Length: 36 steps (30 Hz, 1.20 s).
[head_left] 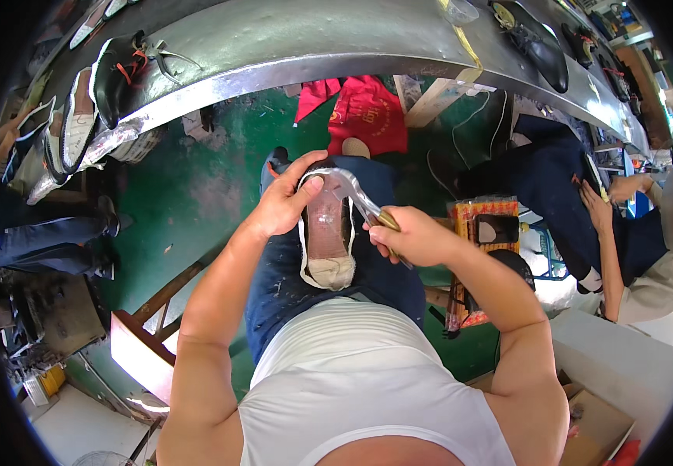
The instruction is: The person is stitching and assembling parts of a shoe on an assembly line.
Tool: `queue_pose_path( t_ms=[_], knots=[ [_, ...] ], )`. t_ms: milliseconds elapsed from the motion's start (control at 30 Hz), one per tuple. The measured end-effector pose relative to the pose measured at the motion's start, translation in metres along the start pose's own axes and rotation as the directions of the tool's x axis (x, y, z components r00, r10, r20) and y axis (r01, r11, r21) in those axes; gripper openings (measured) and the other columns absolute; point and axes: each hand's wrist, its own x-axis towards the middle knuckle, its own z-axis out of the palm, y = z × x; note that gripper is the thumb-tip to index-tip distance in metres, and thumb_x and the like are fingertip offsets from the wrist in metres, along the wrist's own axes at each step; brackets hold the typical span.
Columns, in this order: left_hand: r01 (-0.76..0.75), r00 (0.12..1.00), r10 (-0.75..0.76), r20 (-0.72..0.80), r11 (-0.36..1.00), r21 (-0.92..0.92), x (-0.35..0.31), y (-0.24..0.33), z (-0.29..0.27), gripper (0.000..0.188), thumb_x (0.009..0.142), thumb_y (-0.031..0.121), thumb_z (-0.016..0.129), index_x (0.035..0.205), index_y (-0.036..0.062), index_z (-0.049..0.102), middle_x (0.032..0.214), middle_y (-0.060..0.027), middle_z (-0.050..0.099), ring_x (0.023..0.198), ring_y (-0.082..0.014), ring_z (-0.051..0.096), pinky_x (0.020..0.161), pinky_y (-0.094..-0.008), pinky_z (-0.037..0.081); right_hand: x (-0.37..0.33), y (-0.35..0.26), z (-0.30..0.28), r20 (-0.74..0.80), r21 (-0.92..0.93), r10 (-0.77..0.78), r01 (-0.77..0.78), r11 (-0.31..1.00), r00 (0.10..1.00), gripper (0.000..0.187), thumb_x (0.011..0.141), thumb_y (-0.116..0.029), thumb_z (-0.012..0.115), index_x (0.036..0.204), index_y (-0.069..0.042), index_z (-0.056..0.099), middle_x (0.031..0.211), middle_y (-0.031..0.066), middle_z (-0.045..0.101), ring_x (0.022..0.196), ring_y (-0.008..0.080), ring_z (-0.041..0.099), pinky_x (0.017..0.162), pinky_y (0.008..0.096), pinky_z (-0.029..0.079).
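An unfinished shoe [327, 233] lies sole-up along my lap, its brown insole board showing and pale upper material turned in around the rim. My left hand [282, 200] grips its far end, the thumb pressed on the edge and the fingers wrapped round the outside. In my right hand [410, 237] is a pair of lasting pliers [364, 203] with a curved silver head and brass-coloured handles. The head reaches over the far end of the shoe, close to my left thumb. Whether the jaws bite the material cannot be made out.
A curved metal bench [290, 43] runs across the far side, carrying dark shoes [537, 46] at right and more shoes [111, 81] at left. Red cloth [367, 116] lies beneath it. A co-worker [639, 264] sits at right; a wooden stool [146, 334] stands at left.
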Motion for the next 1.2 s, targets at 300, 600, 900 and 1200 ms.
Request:
queue_pose_path(
  t_ms=[300, 600, 900, 1200],
  knots=[
    [-0.046, 0.999, 0.047, 0.015, 0.996, -0.077, 0.014, -0.017, -0.010, 0.045, 0.098, 0.013, 0.059, 0.141, 0.0054, 0.050, 0.146, -0.0092, 0.046, 0.134, -0.0183, 0.043, 0.112, -0.0327, 0.033, 0.045, 0.058, 0.015, -0.313, -0.664, -0.593, 0.276, 0.695, 0.742, 0.027, 0.094, -0.013, 0.061, 0.115, 0.003, 0.057, 0.094, 0.0243, 0.065, 0.087, 0.0434, 0.064, 0.075, 0.0465, 0.051],
    [0.265, 0.956, -0.286, -0.072, 0.941, -0.213, 0.026, -0.015, 0.004, 0.040, 0.096, 0.018, 0.063, 0.133, 0.0062, 0.058, 0.117, -0.0046, 0.063, 0.106, -0.0129, 0.056, 0.094, -0.0277, 0.046, 0.005, 0.015, -0.009, -0.258, -0.550, -0.185, 0.013, 0.835, 0.948, 0.022, 0.095, -0.017, 0.061, 0.104, 0.003, 0.056, 0.082, 0.0177, 0.066, 0.074, 0.0338, 0.066, 0.069, 0.0408, 0.052],
    [0.278, 0.956, -0.283, -0.075, 0.958, -0.069, 0.031, -0.019, 0.006, 0.045, 0.095, 0.016, 0.064, 0.137, 0.0036, 0.055, 0.120, -0.0107, 0.065, 0.108, -0.0141, 0.059, 0.095, -0.0307, 0.048, 0.036, 0.011, -0.023, -0.280, -0.542, -0.073, -0.095, 0.835, 0.957, 0.029, 0.100, -0.029, 0.056, 0.097, 0.000, 0.057, 0.073, 0.0055, 0.062, 0.066, 0.0135, 0.061, 0.059, 0.0299, 0.049],
    [0.423, 0.889, -0.445, 0.110, 0.706, -0.568, -0.049, -0.009, 0.037, 0.073, 0.079, -0.012, 0.054, 0.149, 0.0019, 0.040, 0.133, -0.0081, 0.059, 0.118, -0.0165, 0.058, 0.102, -0.0298, 0.045, -0.019, 0.036, 0.009, -0.155, -0.679, -0.141, -0.002, 0.734, 0.978, 0.028, 0.092, -0.013, 0.061, 0.115, 0.003, 0.058, 0.086, 0.0140, 0.066, 0.076, 0.0268, 0.063, 0.074, 0.0345, 0.050]
  ],
)
